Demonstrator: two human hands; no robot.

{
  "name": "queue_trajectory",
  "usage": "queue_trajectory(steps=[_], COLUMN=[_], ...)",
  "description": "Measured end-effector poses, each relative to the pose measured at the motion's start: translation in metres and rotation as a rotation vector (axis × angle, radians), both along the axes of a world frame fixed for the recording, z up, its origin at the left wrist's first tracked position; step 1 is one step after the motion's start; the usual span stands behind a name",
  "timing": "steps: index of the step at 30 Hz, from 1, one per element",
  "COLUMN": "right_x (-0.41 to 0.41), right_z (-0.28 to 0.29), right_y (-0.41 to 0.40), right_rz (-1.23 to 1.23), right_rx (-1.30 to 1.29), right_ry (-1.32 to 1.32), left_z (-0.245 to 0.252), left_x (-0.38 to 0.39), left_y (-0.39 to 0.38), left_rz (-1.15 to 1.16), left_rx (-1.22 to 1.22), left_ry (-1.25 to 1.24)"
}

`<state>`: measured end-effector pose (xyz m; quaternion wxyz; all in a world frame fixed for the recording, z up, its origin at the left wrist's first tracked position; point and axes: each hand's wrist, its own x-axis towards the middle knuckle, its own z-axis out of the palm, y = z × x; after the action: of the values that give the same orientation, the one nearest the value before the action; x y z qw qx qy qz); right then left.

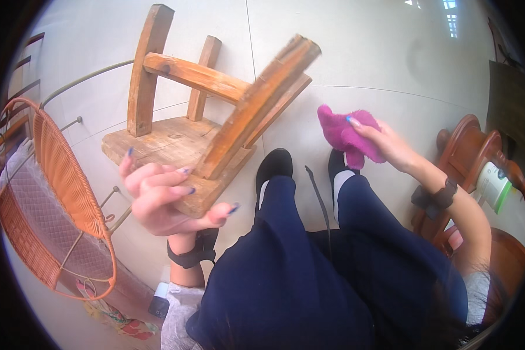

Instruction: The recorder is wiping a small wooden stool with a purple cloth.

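A worn wooden stool [175, 139] is upside down in front of me, its seat low and its legs pointing up. My left hand [164, 199] grips the near corner of the seat, with the thumb on one side and the fingers bent over the other. In my right hand [393, 146] is a bunched magenta cloth [348, 131], held above my foot and apart from the stool. A crossbar [197, 75] joins two of the legs.
At left stands a wicker piece [65, 170] on a thin metal frame. My black shoes [275, 164] are on the tiled floor [367, 52], with a dark strap [318, 192] between my legs. Brown wooden furniture [461, 140] and a white tub with a green rim [492, 183] are at right.
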<state>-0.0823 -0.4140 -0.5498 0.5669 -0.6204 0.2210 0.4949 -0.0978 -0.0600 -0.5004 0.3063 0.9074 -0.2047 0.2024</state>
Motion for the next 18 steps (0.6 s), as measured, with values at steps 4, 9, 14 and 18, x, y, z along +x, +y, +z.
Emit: queue_trajectory(steps=[4, 9, 14, 18], right_x=[-0.011, 0.009, 0.052, 0.061], right_z=[-0.021, -0.033, -0.038, -0.02], right_y=[0.002, 0.04, 0.065, 0.076], right_rz=[0.025, -0.072, -0.022, -0.014], right_rx=[0.049, 0.201, 0.34, 0.344], right_ry=[-0.003, -0.321, -0.221, -0.239], left_z=[-0.004, 0.003, 0.001, -0.007], left_x=[0.008, 0.012, 0.015, 0.017], left_y=[0.002, 0.005, 0.023, 0.027], left_rz=[0.116, 0.263, 0.262, 0.39], left_rx=[-0.19, -0.373, -0.384, -0.401], left_ry=[-0.016, 0.023, 0.045, 0.075])
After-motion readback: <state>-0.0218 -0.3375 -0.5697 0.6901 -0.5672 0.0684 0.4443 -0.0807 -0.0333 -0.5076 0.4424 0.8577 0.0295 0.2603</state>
